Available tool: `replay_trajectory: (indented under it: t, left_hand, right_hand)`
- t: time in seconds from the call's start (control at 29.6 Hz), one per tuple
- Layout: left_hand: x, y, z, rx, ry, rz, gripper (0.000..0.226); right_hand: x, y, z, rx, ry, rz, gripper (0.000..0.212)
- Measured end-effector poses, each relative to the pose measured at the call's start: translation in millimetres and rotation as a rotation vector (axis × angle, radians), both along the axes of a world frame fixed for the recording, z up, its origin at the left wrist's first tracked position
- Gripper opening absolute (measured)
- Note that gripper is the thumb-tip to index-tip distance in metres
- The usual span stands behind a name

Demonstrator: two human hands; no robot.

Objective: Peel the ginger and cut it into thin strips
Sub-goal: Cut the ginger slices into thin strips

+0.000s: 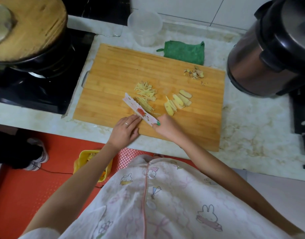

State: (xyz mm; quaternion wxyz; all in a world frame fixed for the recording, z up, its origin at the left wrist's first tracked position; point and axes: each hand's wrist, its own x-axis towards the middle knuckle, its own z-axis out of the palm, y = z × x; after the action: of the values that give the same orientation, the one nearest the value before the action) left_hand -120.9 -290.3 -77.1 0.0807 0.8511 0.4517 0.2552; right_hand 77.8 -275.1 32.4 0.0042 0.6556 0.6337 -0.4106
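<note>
Cutting board point(113, 71) on the table point(251, 128), centre of frame. Right hand point(166, 126): grip closed round the green handle of the knife point(139, 111), blade lying alongside the ginger strips point(145, 96), touching them. Left hand point(126, 130): grip slack, fingers straight, tips on the blade's flat. Ginger slices point(178, 101) fanned just right of the strips. Peel scraps point(194, 73) near the board's upper right corner.
</note>
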Motion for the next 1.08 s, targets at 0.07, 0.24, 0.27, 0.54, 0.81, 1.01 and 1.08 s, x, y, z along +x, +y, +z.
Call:
replay_trajectory:
  t: [0.07,0.24,0.27,0.54,0.81,1.01,1.08]
  left_hand:
    - [0,0,-1,0.007,-0.01,-0.004,0.037]
    - [1,0,-4,0.025,-0.052,-0.008,0.036]
    - [1,0,-4,0.027,-0.063,-0.008,0.036]
    - [0,3,-8,0.055,-0.083,-0.028,0.033]
    - [-2,4,-12,0.069,-0.082,-0.043,0.033]
    - [-1,5,-11,0.071,-0.033,-0.057,0.038]
    - [-2,5,-9,0.07,-0.012,-0.052,0.039]
  right_hand:
    - [-2,0,-1,-0.007,-0.003,-0.005,0.02]
    - [-3,-4,-6,0.001,-0.029,-0.012,0.026]
    - [-3,-5,-7,-0.002,-0.035,-0.009,0.026]
    - [-5,-8,-3,0.029,-0.026,-0.024,0.024]
    - [-14,-4,2,0.04,-0.074,0.026,0.026]
    - [-15,-7,0,0.092,-0.096,-0.024,0.035]
    - [-14,-5,2,0.089,-0.084,-0.027,0.031]
